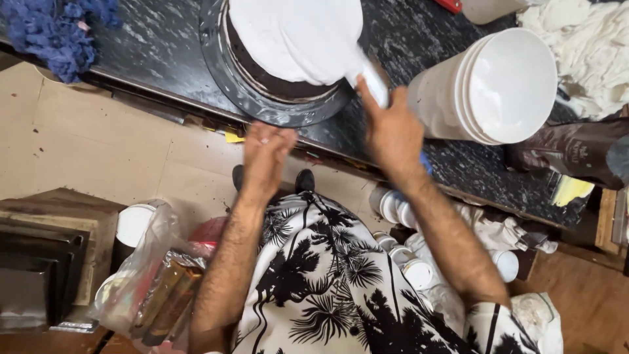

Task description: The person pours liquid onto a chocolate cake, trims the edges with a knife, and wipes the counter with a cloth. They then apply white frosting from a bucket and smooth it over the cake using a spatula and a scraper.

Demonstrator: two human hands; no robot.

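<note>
Step in hand: smoothing icing. Right hand [392,131] grips a spatula [373,82] against the cake [295,39] at 12 o'clock on the turntable [223,72]; left hand [265,154], open, touches its rim. Next move likely calls for steady rotation.

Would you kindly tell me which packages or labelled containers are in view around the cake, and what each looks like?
Dark brown pouch: far right on the black counter, lying down, glossy.
Stacked white buckets: on their side, right of the cake.
Clear plastic bag: lower left, holding brown wrapped items.
Small white jars: under the counter, round.

One cake [295,39], one bucket stack [491,88], two hands [265,154].
</note>
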